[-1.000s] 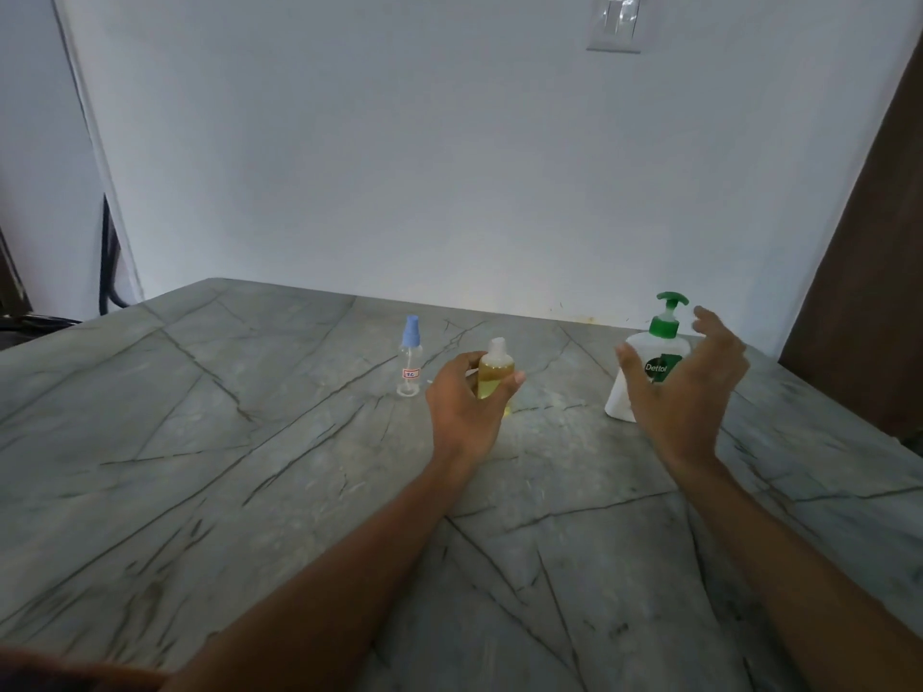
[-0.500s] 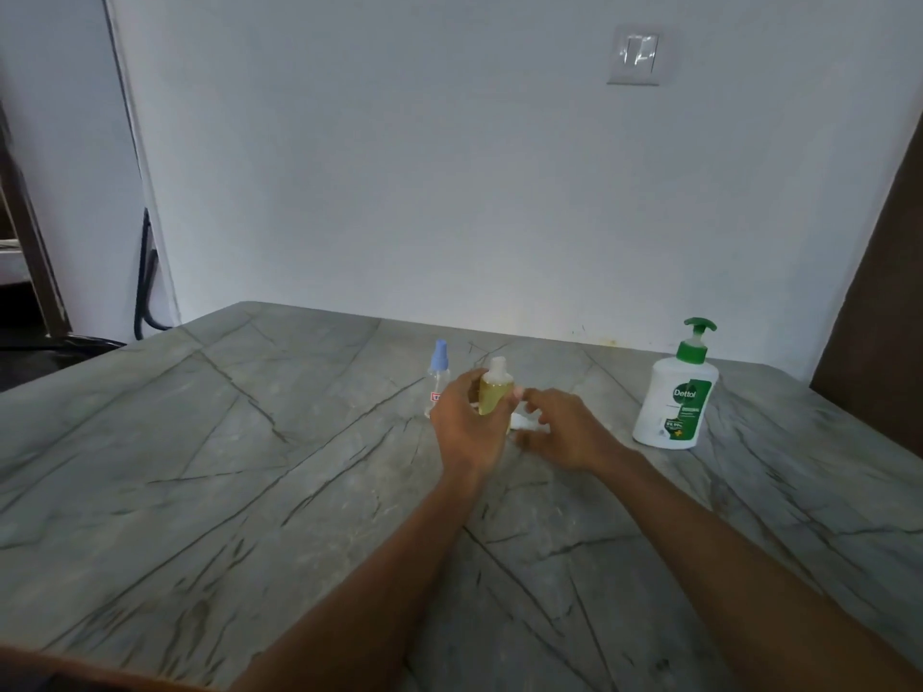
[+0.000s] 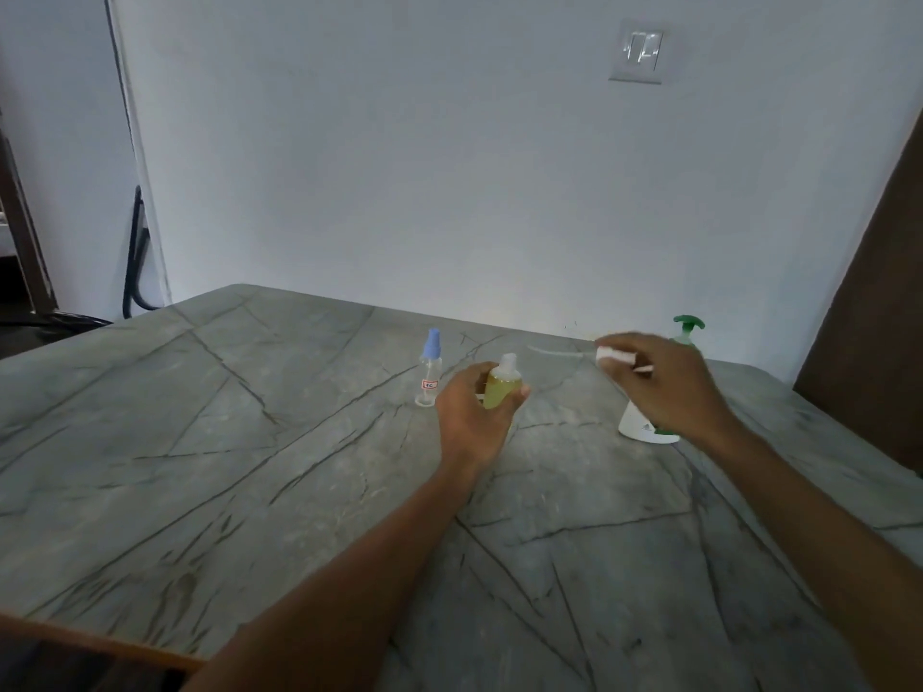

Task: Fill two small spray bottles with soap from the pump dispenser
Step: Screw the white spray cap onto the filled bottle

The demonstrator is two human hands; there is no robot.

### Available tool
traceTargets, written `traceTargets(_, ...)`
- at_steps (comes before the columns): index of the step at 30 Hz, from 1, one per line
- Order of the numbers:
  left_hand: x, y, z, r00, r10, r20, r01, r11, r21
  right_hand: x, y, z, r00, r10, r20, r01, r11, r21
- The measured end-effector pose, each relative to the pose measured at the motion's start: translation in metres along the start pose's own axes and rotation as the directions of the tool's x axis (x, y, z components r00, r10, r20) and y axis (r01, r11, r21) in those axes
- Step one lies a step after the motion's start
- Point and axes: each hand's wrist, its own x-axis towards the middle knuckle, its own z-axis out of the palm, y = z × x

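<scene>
You have two small spray bottles in view. One is the blue-capped bottle (image 3: pixel 429 372), standing well left of the pump dispenser (image 3: pixel 644 428). The other is the yellow-filled bottle (image 3: pixel 501 389), between the blue-capped bottle and the dispenser. There is one pump dispenser. You also have one loose white spray head (image 3: pixel 613 355) with a thin tube, just left of the dispenser's green pump. Two hands show: your left hand (image 3: pixel 469 417) grips the yellow-filled bottle, and your right hand (image 3: pixel 669 387), in front of the dispenser, pinches the spray head. There is one table (image 3: pixel 200 442), and one switch plate (image 3: pixel 637 54) on the wall high above the dispenser.
</scene>
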Motion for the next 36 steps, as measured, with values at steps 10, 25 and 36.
traceTargets(10, -0.010, 0.007, 0.005, 0.997, 0.057, 0.045, -0.059, 0.998, 0.030, 0.023, -0.038, -0.052, 0.977, -0.201, 0.068, 0.208, 0.971, -0.115)
traceTargets(25, -0.011, 0.012, 0.008, 0.991, 0.111, 0.072, -0.113, 0.993, 0.033, 0.037, -0.040, -0.045, 0.945, -0.289, 0.151, 0.314, 0.931, -0.188)
traceTargets(36, -0.014, 0.014, 0.013, 0.984, 0.156, 0.089, -0.161, 0.986, 0.053, 0.049, -0.046, -0.024, 0.887, -0.314, 0.340, 0.393, 0.899, -0.195)
